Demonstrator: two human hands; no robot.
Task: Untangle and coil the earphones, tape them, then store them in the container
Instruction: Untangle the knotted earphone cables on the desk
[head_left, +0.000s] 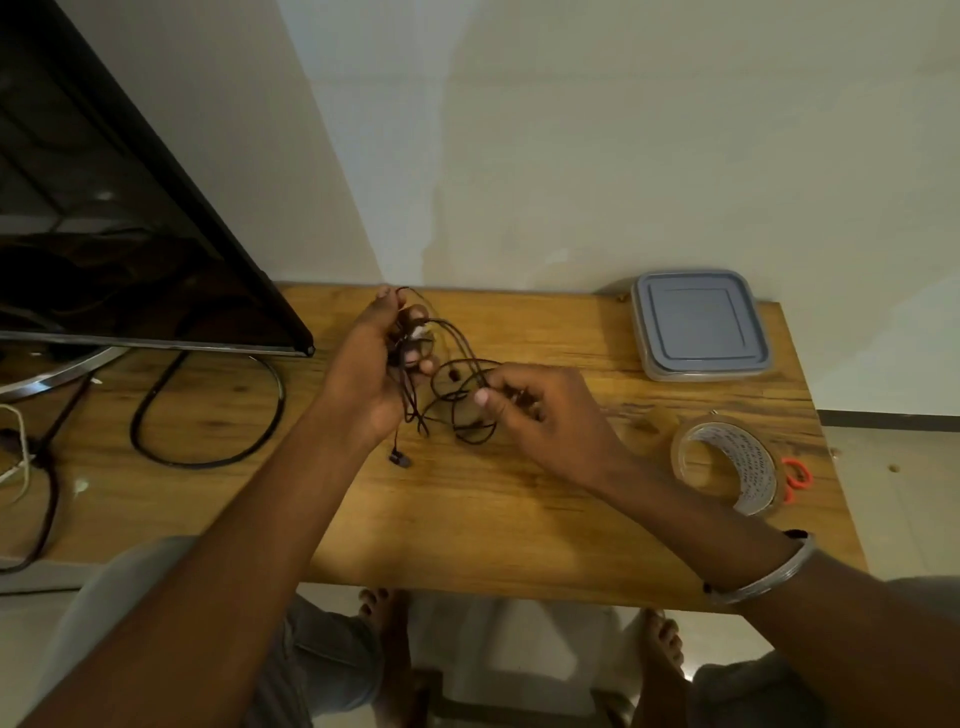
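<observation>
Dark tangled earphones (457, 387) hang looped above the table, grey lidded container (698, 323) and clear tape roll (727, 462) at right.

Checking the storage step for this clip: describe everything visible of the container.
The container is a shallow, square plastic box with rounded corners. Its grey-blue lid has a raised rim and a recessed square panel, and it is closed. The walls below look translucent; contents cannot be seen. It sits flat at the far right corner of the wooden table, near the wall, touched by neither hand.

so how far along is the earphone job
Early on. Nothing looks finished: both hands, left and right, hold the earphones in loose tangled loops. Coiling, taping with the tape roll and storing in the lidded container remain.
</observation>
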